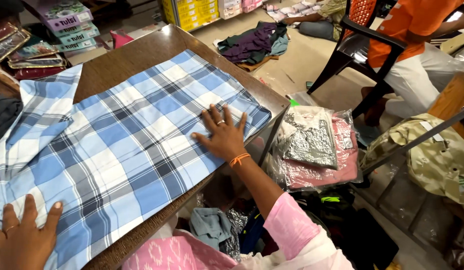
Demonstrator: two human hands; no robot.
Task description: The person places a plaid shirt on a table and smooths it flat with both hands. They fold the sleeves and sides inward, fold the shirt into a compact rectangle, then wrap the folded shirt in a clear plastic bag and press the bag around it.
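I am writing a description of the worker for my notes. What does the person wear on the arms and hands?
The right hand has a silver ring on one finger and an orange thread around the wrist. A pink sleeve with white trim covers the upper arm only. The left hand also has a thin ring; its sleeve is out of view.

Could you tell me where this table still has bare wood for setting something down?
Bare table shows beyond the checked shirt, toward the stacked boxes. Elsewhere the shirt covers it, under the left hand and right hand.

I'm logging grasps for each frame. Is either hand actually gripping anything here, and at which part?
Nothing is gripped. The right hand lies flat on the shirt near its right edge; the left hand presses flat on its near-left corner.
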